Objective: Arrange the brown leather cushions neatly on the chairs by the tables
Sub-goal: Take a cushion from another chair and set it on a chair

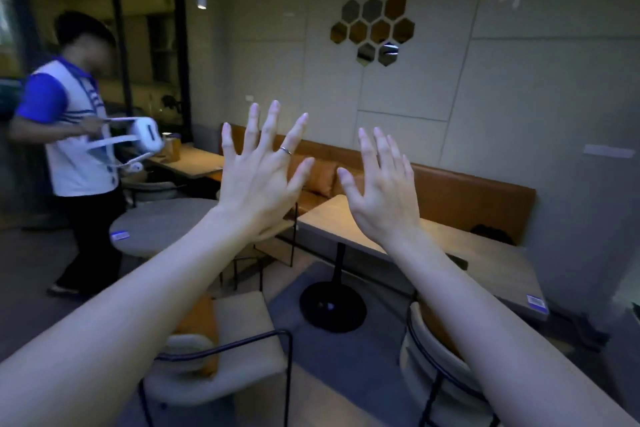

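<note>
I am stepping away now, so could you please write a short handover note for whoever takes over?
Left hand and right hand: both raised, fingers spread, holding nothing.
Cushions: one brown cushion lies on the near chair at lower left; another sits on the bench behind the table.
Done: nothing evident.
Left: arrange the cushions on the chairs.

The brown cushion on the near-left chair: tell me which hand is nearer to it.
Left. The left hand is raised, fingers spread, above the brown cushion on the chair; the right hand is raised further right, over the table. Neither touches it.
</note>
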Available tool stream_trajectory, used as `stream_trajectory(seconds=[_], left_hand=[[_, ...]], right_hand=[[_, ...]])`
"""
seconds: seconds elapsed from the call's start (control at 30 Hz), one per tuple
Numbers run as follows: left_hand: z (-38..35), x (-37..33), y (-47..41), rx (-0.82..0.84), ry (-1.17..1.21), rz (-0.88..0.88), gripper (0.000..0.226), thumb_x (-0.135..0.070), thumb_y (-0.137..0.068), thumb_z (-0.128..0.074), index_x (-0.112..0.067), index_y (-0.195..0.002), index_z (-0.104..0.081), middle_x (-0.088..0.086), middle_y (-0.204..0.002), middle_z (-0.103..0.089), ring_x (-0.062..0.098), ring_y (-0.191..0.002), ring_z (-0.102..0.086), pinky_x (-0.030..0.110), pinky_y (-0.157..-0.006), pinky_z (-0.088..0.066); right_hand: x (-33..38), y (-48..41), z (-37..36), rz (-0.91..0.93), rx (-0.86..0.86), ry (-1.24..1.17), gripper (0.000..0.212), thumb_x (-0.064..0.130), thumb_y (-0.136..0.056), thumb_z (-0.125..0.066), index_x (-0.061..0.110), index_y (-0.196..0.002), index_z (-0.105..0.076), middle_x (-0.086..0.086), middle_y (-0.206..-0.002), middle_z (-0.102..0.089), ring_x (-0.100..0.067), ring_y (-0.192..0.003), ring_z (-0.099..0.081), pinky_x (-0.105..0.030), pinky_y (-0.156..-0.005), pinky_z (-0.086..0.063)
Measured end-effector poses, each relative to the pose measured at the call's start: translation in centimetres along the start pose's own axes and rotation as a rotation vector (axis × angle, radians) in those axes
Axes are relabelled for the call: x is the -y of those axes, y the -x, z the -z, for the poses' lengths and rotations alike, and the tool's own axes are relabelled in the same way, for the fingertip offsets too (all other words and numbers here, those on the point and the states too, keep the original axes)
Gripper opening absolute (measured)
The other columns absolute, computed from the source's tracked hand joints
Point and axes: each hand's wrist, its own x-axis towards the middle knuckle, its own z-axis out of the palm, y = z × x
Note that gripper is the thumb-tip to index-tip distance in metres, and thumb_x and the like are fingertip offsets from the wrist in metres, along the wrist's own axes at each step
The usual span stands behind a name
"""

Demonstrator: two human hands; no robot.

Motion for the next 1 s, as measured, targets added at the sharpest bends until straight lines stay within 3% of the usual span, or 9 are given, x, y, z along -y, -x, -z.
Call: stream_trajectory(seconds=[0.27, 0.47, 0.7, 1.0], left_hand=[[-1.9, 9.8, 2.2, 0.087, -0.106, 0.183, 0.067, -0.066, -0.099, -0.02, -0.04, -0.16, -0.014, 0.01, -0.171, -0.01, 0.032, -0.157, 0.001, 0.065, -0.12, -0.004], [-7.1, 16.6, 4.4, 0.17, -0.145, 0.275, 0.064, -0.062, -0.101, -0.03, -0.038, -0.16, -0.018, 0.01, -0.17, -0.013, 0.033, -0.156, -0.002, 0.067, -0.116, -0.008], [-16.1, 25.5, 6.0, 0.381, -0.155, 0.423, 0.067, -0.067, -0.099, -0.023, -0.041, -0.16, -0.011, 0.007, -0.171, -0.006, 0.031, -0.156, 0.006, 0.067, -0.118, -0.003], [-28.0, 35.9, 5.9, 0.672, -0.144, 0.602, 0.076, -0.069, -0.096, -0.031, -0.039, -0.161, -0.006, 0.007, -0.172, -0.001, 0.034, -0.156, 0.006, 0.068, -0.118, -0.007]], right_hand=[[6.4, -1.9, -8.7, 0.035, 0.116, -0.142, 0.069, 0.053, -0.105, -0.037, 0.02, -0.164, -0.027, -0.013, -0.171, -0.027, -0.031, -0.158, -0.021, -0.057, -0.125, -0.022], [9.3, -2.5, -18.4, 0.039, 0.254, -0.176, 0.072, 0.059, -0.105, -0.034, 0.027, -0.166, -0.017, -0.007, -0.174, -0.017, -0.029, -0.16, -0.011, -0.057, -0.126, -0.014], [11.4, -3.5, -33.4, 0.014, 0.517, -0.171, 0.078, 0.068, -0.102, -0.025, 0.031, -0.167, -0.007, -0.007, -0.176, -0.005, -0.032, -0.161, -0.005, -0.059, -0.126, -0.009], [13.3, -4.9, -49.0, -0.012, 0.776, -0.235, 0.079, 0.07, -0.102, -0.024, 0.03, -0.167, -0.004, -0.007, -0.176, -0.002, -0.033, -0.161, -0.004, -0.06, -0.124, -0.009]])
